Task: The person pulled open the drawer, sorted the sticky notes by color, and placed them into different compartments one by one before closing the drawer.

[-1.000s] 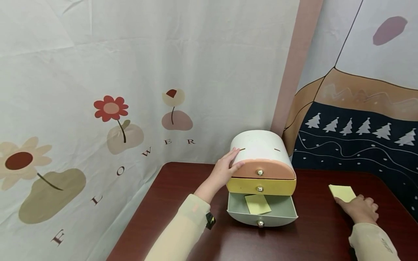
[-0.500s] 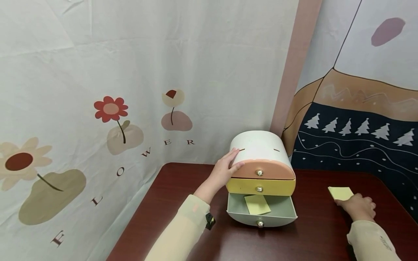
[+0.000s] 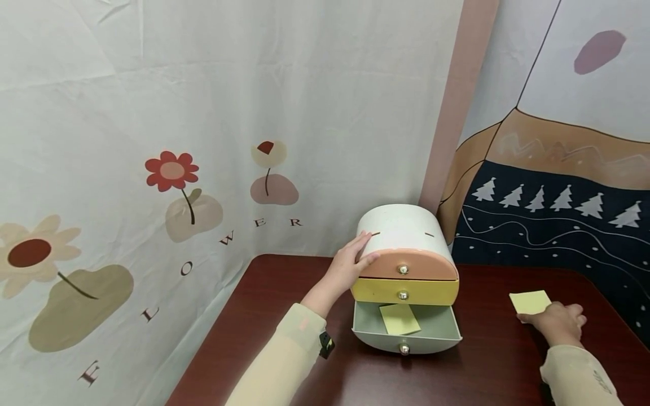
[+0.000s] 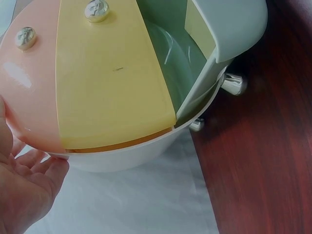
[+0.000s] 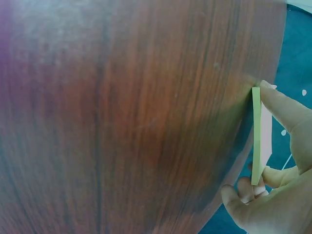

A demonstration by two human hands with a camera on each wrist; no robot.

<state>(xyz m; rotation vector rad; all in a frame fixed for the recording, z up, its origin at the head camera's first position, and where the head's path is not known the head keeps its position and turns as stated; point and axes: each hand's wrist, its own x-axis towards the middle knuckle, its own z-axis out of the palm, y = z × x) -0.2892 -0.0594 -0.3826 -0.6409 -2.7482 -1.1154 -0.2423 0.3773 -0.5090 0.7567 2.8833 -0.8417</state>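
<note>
A small rounded chest of drawers point(image 3: 401, 217) stands on the dark red table, its white shell over peach, yellow and green drawers. The green bottom drawer point(image 3: 437, 320) is pulled out, and a yellow sticky note pad point(image 3: 399, 320) lies in it. My left hand point(image 3: 345, 268) rests on the chest's upper left side; its thumb touches the peach drawer point(image 4: 29, 102) and its fingers lie along the shell's edge. Far to the right, my right hand point(image 3: 558, 324) pinches a second yellow sticky note pad point(image 5: 257, 136) by its edges, between thumb and fingers.
The yellow drawer point(image 3: 381, 291) and the peach one are pushed in. Silvery round knobs sit on the drawer fronts. Behind the table point(image 3: 487, 378) hangs a white printed curtain point(image 3: 330, 113), with a dark tree-patterned cloth point(image 3: 558, 237) at the right.
The view shifts very slightly. My right hand and its pad turn a little, with the thumb slightly lower along the pad. My left hand, the chest and the drawer pad stay in place.
</note>
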